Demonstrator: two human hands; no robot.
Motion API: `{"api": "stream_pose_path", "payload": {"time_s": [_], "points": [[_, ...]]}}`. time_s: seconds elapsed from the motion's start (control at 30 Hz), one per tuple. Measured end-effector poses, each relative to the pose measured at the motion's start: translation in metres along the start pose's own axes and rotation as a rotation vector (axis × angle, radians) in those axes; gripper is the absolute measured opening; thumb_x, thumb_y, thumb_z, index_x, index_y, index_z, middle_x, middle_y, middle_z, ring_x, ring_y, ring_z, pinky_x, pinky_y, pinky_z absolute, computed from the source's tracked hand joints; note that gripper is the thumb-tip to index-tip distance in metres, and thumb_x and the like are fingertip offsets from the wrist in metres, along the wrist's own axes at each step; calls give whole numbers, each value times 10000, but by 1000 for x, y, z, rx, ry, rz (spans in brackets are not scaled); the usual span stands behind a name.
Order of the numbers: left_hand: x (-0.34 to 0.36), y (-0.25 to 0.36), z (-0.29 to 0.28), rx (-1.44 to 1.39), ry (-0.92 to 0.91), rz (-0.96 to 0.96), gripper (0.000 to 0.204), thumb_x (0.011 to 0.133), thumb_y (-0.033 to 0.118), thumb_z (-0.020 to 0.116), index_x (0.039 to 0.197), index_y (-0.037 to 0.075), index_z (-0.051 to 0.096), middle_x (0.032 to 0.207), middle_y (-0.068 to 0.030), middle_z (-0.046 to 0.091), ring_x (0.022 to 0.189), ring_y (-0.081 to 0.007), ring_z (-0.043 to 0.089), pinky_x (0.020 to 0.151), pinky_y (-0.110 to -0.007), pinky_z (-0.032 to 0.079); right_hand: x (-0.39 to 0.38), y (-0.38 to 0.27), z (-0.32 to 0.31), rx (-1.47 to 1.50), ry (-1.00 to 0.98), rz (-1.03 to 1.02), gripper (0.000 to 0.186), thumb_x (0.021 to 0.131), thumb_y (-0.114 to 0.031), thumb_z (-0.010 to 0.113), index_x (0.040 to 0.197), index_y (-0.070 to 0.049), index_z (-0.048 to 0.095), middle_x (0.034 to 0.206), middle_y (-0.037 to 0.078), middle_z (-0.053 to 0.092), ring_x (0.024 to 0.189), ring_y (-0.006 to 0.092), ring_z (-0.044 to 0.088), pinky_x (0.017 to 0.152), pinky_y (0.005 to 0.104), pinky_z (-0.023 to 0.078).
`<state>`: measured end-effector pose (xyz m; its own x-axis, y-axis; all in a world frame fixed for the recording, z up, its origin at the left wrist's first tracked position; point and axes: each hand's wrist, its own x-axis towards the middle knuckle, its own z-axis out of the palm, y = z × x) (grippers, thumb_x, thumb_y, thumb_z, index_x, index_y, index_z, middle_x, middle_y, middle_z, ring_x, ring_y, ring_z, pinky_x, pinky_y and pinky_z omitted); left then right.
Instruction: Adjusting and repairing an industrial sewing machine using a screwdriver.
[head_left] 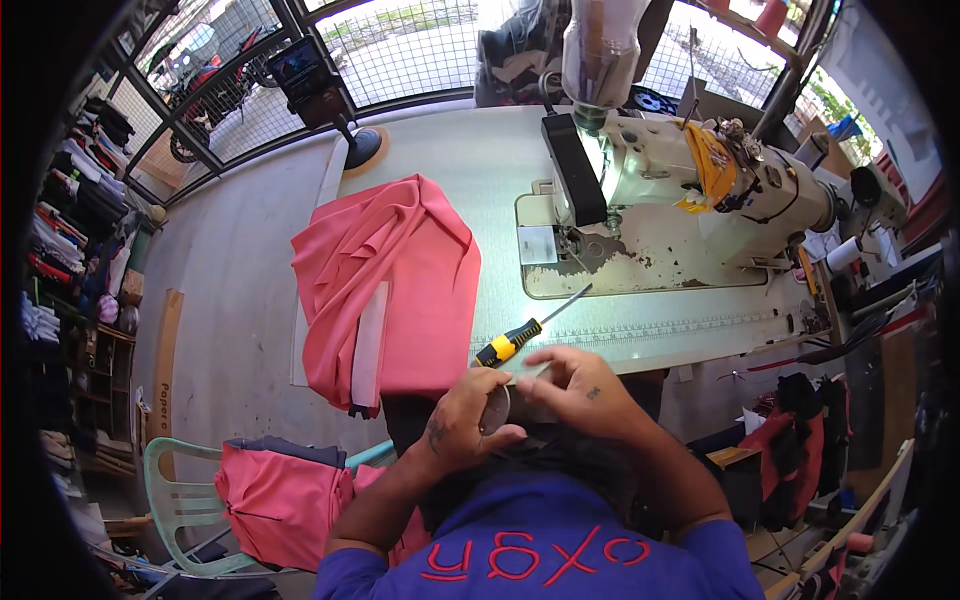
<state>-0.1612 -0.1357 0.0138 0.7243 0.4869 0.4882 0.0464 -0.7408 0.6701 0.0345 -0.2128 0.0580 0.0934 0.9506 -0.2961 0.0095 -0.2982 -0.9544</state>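
My left hand (466, 415) is closed around a round grey disc (495, 410) with a pale rim, held just off the table's front edge. Its exact kind cannot be made out. Close beside it, my right hand (580, 390) has its fingers drawn together in a pinch, slightly blurred; whatever is between them is too small to name. A screwdriver (508, 344) with a yellow and black handle lies on the table just beyond both hands, its shaft pointing to the sewing machine (665, 165). Folded pink cloth (425, 300) with a pale strip lies to the left.
The machine's worn metal bed (660, 260) is set into the pale table (450, 150), with a printed ruler (680, 325) along the front. A phone on a stand (300, 75) is at the far left corner. More pink cloth (285, 500) hangs over a green plastic chair (165, 490).
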Motion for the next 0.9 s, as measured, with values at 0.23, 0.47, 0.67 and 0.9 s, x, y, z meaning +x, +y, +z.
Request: {"api": "stream_pose_path", "payload": {"time_s": [0.23,0.47,0.67,0.9], "points": [[-4,-1,9,-1448,336,-591,821,944,716,221,1111,-10,565,934,-77,570,763,-152,510,663,-268,387,67,1,3,-1030,475,39,560,861,-548,599,965,2,585,773,240,664,743,427,651,678,501,499],[-12,-10,-4,-1794,408,-765,700,980,614,278,1083,-1,597,990,-146,593,787,-234,539,715,-344,430,53,26,-2,-974,525,-66,193,822,-182,613,901,-8,585,784,234,640,766,417,624,685,477,495],[-29,-14,-1,-1721,342,-746,631,1005,537,279,1137,-4,574,1042,-157,610,858,-242,584,771,-352,463,-23,19,18,-284,341,-199,100,918,38,481,996,-14,517,839,105,617,715,184,605,636,300,484],[-29,-4,8,-1563,207,-826,600,1046,461,229,1228,-31,521,1055,-155,613,893,-208,601,818,-346,490,-86,29,49,53,-34,38,370,954,-4,508,1313,-26,424,859,63,621,696,93,558,622,212,447]]}}
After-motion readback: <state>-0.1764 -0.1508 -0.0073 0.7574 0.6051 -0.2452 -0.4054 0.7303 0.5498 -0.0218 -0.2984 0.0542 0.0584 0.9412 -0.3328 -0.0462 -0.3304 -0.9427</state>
